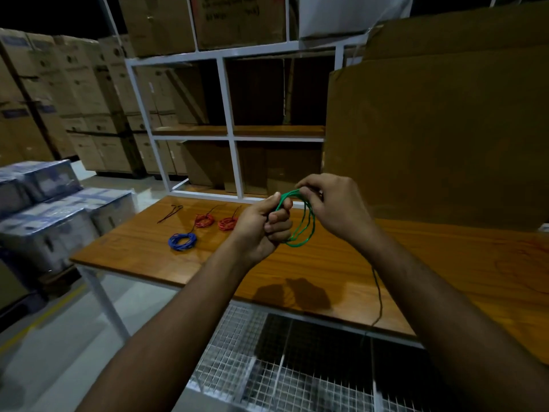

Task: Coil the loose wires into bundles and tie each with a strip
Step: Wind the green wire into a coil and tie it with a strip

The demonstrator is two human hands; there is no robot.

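Coiling green wire above the table

Gripping the green coil (300,227) in a fist, the left hand (261,227) holds it above the table (326,272); the right hand (332,203) pinches its top loops. Three tied coils lie on the table: one blue (181,241), two red (204,220) (227,223). Dark strips (170,214) lie behind them. Cardboard boxes (240,19) fill the top shelf.

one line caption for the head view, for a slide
Both hands coil a green wire above a wooden table.

Head cam, wide-angle, fwd and down, close over table (326,269)
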